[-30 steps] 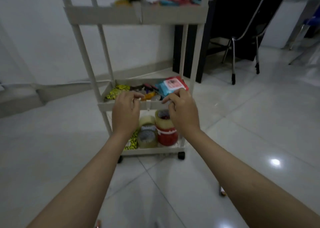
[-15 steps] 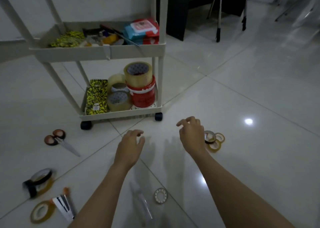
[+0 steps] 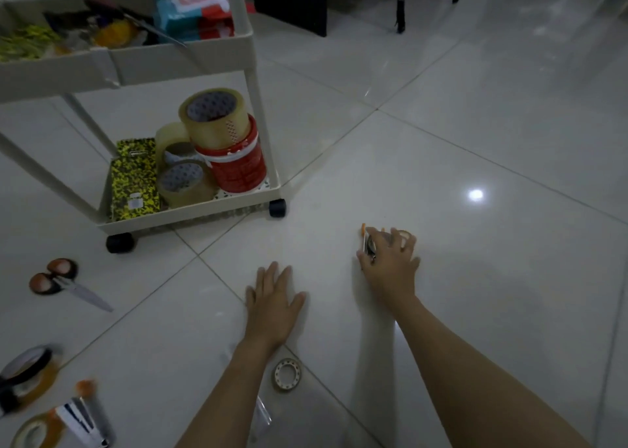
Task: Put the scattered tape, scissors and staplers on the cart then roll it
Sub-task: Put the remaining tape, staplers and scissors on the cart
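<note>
Far left of the fingers, tape rolls point(image 3: 25, 373) and a stapler point(image 3: 85, 420) lie at the floor's point(image 3: 441, 141) lower edge, with scissors point(image 3: 64, 282) above them on the tiles. Beyond the fingers, up and to the left, stands the cart point(image 3: 190, 60), its bottom shelf holding large tape rolls point(image 3: 214, 117). The left hand point(image 3: 273, 306) lies flat on the floor, fingers straight and slightly spread, holding nothing; a small tape ring point(image 3: 287, 374) sits just beside its wrist. Further right, the right hand point(image 3: 390, 264) curls its spread fingers over a cluster of small tape rolls point(image 3: 370, 243) on the floor, touching them; whether it pinches them cannot be told.
</note>
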